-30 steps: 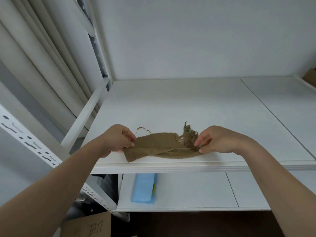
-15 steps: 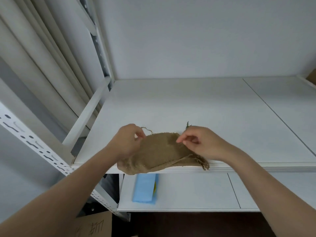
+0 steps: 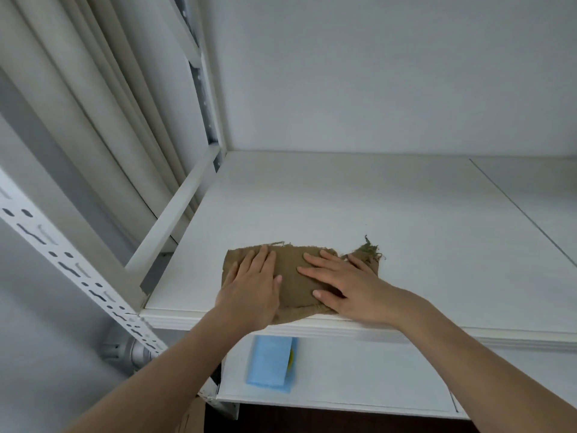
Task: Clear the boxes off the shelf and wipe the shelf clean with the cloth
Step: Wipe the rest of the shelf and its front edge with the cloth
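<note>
A frayed brown burlap cloth (image 3: 292,273) lies flat on the white shelf (image 3: 390,220), near its front edge. My left hand (image 3: 253,289) presses on the cloth's left part with straight fingers. My right hand (image 3: 346,282) lies flat on its right part, fingers spread. A frayed corner (image 3: 370,250) of the cloth sticks out beyond my right hand. No boxes stand on this shelf.
A blue pad with a yellow edge (image 3: 271,364) lies on the lower shelf (image 3: 359,373). A perforated white upright (image 3: 71,270) and a side rail (image 3: 175,207) frame the left. Beige curtains (image 3: 78,98) hang behind them. A cardboard box corner (image 3: 190,417) shows at the bottom.
Both hands let go of their pinch on the cloth, laid it down further onto the shelf, and now press flat on it.
</note>
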`<state>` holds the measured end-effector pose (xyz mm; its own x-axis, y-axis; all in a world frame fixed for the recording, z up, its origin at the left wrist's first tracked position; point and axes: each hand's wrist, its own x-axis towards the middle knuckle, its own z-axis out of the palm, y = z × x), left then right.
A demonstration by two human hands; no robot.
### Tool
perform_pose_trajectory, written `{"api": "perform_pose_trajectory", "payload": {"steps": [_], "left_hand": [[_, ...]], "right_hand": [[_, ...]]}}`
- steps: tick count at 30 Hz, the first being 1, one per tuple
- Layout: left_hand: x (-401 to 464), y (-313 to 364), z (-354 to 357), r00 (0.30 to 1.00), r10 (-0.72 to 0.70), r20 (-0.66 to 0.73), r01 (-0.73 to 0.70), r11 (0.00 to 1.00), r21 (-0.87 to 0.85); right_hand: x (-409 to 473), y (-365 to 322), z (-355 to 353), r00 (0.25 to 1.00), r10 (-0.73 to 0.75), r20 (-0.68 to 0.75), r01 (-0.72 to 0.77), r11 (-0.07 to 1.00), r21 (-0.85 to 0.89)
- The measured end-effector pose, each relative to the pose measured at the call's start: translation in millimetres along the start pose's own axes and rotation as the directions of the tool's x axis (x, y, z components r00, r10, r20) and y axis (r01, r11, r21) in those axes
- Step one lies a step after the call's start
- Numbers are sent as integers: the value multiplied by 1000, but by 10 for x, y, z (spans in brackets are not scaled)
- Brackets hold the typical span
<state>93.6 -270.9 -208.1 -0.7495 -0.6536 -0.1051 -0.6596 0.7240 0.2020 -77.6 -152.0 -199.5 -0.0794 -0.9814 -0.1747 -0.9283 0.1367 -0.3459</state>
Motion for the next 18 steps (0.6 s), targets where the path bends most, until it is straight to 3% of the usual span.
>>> {"api": "perform_pose_trajectory", "payload": {"steps": [3, 6, 11, 18], "left_hand": [[-78, 57, -18, 999, -17, -48, 19, 999, 31], [-194, 148, 30, 996, -89, 30, 88, 996, 8], [-103, 75, 32, 968, -246, 39, 247, 969, -22], [123, -271, -25, 949, -312, 48, 310, 950, 33]], "right_hand": [[41, 37, -96, 999, -35, -21, 34, 999, -33], [70, 14, -29, 999, -41, 35, 43, 997, -70], [293, -69, 111, 998, -52, 35, 57, 986, -158], [768, -206, 107, 997, -66, 45, 74, 980, -185]]}}
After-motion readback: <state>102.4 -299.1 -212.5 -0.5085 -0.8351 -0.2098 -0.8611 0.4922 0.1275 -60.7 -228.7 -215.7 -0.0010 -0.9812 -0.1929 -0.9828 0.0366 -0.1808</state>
